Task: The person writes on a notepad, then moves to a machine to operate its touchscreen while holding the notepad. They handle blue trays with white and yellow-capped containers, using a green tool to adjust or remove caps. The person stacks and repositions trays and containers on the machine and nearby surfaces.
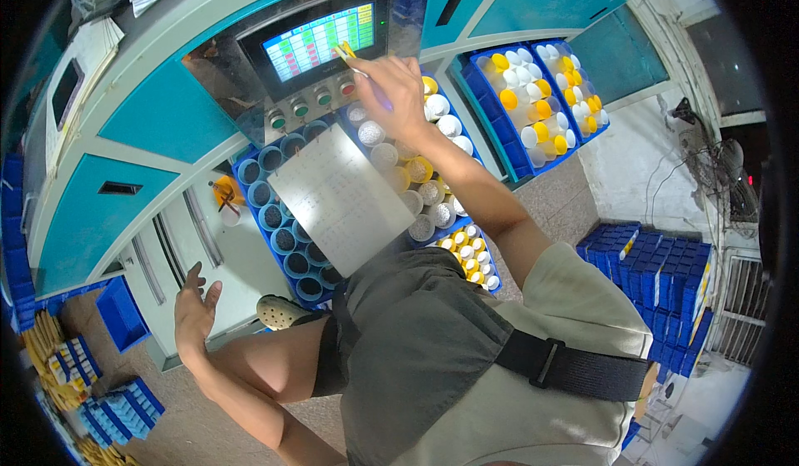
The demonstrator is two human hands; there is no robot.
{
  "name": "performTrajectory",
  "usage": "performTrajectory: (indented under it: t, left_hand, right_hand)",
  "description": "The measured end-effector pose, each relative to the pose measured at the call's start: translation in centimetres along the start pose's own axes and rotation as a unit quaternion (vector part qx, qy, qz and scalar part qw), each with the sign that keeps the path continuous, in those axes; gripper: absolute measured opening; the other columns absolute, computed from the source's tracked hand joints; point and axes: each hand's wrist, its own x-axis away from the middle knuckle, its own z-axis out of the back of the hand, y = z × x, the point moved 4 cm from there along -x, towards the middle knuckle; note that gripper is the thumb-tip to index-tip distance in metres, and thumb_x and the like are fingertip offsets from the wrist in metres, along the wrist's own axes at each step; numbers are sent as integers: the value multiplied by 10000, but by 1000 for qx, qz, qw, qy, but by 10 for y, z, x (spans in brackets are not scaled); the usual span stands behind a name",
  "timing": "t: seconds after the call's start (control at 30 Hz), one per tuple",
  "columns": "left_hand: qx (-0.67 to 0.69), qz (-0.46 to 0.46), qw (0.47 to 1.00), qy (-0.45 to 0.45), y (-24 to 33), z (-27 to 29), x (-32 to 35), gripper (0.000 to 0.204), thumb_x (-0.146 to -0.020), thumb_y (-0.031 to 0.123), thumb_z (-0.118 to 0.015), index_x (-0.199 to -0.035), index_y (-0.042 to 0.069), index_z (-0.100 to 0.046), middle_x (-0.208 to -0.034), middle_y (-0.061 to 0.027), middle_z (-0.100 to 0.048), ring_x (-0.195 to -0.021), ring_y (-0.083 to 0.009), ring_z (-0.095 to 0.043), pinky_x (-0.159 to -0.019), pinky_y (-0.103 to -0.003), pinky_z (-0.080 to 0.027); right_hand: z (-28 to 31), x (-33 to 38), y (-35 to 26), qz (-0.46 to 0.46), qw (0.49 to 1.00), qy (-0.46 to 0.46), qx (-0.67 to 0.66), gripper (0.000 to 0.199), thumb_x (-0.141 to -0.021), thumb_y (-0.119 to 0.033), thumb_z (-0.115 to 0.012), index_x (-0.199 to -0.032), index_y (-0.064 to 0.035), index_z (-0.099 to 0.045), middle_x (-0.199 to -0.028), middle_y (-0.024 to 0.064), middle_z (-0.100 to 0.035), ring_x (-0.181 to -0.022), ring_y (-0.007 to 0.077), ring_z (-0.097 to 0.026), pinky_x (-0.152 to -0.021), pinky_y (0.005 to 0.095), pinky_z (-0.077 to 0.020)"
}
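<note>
At upper centre, the right hand [398, 91] pinches a yellow-tipped pen [348, 52] against the coloured screen [319, 40]. The left hand [193, 312], lower left, hangs open and empty, well apart from the pen.

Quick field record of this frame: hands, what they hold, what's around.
setting: teal and grey machine with a lit screen and a row of round buttons
right hand: raised at the screen, grip closed on a yellow-tipped pen
left hand: open, fingers spread, holding nothing, low beside the machine front
paper: written sheet lying over the blue trays
trays: dark tubes at left, white and yellow caps at right
floor: stacked blue crates
</note>
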Motion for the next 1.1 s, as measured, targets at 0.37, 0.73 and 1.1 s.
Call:
performTrajectory:
  t: [0.37, 0.73, 1.1]
  left_hand:
    - [3, -9, 1000, -3, -5, -2, -4, 615, -952, 299, -680, -1458, 23, -464, -1222, -285, -659, -1117, -415, -661, -924, -469, -544]
    - [-7, -48, 999, 17, -16, -6, -8, 636, -957, 335, -683, -1453, 0, -469, -1159, -293, -682, -1028, -371, -696, -864, -450, -556]
    - [-2, -33, 999, 12, -19, -8, -9, 662, -957, 366, -682, -1471, 18, -452, -1175, -290, -674, -1037, -376, -697, -868, -450, -559]
  right_hand:
    - [11, -3, 5, -3, 999, 47, 8, 221, -855, -67, -673, -1062, -79, -749, -806, 41, -698, -729, 201, -616, -734, 344, -381]
    - [8, 8, 19, -28, 999, 15, 8, 193, -832, -96, -682, -1016, -85, -742, -801, 43, -687, -741, 211, -607, -756, 362, -374]
    - [9, 16, 22, -27, 1000, 3, 6, 186, -826, -84, -686, -1005, -80, -738, -813, 42, -696, -751, 204, -616, -745, 363, -369]
